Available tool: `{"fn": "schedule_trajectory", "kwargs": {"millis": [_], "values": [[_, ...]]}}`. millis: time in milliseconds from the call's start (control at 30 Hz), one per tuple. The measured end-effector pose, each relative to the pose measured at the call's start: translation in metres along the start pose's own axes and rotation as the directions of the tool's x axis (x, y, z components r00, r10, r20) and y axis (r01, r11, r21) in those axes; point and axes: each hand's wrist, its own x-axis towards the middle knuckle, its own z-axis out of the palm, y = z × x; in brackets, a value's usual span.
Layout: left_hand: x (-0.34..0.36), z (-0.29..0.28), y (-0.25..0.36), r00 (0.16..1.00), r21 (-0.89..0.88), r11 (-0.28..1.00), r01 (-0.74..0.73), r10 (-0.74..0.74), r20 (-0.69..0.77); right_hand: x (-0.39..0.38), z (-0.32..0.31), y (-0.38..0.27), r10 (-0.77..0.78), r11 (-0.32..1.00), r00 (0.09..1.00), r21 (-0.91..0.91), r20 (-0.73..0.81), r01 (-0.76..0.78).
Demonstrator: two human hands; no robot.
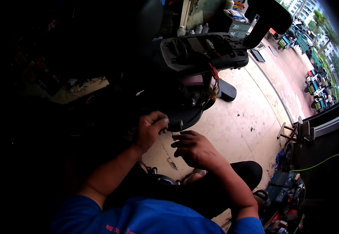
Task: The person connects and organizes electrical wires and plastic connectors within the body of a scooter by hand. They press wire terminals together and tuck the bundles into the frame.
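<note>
In front of me stands a dark scooter with its body opened up. An uncovered storage compartment [204,48] sits on top, and a red cable [214,72] with other wires hangs at its side. My left hand [150,128] is beside the curved black lower panel [185,120], thumb and fingers pinched together; whatever they hold, if anything, is too small and dark to make out. Just right of it, my right hand [195,149] hovers over the tiled floor below the panel. Its fingers are bent and spread apart, with nothing visible in them.
A small wooden stool [297,132] stands to the right by the doorway. A blue-grey toolbox [282,185] sits at lower right among clutter, near a green hose [321,160]. Spray cans [199,28] line the back. Parked scooters [319,87] are outside. Deep shadow hides the left side.
</note>
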Motion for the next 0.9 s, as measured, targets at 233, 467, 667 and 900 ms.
{"fn": "schedule_trajectory", "kwargs": {"millis": [233, 467, 667, 900], "values": [[-0.01, 0.007, 0.023, 0.966, 0.24, 0.951, -0.194, 0.143, 0.216, 0.008, -0.029, -0.003, 0.357, 0.925, 0.927, 0.185, -0.116, -0.333], [-0.01, 0.013, 0.02, 0.911, 0.325, 0.865, -0.383, 0.296, 0.286, 0.015, -0.001, -0.002, 0.724, 0.623, 0.689, 0.411, 0.018, -0.665], [-0.014, 0.014, 0.012, 0.984, 0.255, 0.96, -0.118, 0.079, 0.159, 0.006, 0.003, -0.005, 0.669, 0.521, 0.725, 0.8, -0.164, -0.299], [-0.003, -0.001, 0.006, 0.998, 0.007, 1.0, 0.026, -0.026, 0.06, -0.001, -0.009, -0.009, 0.095, 0.951, 0.995, 0.294, 0.03, -0.1]]}}
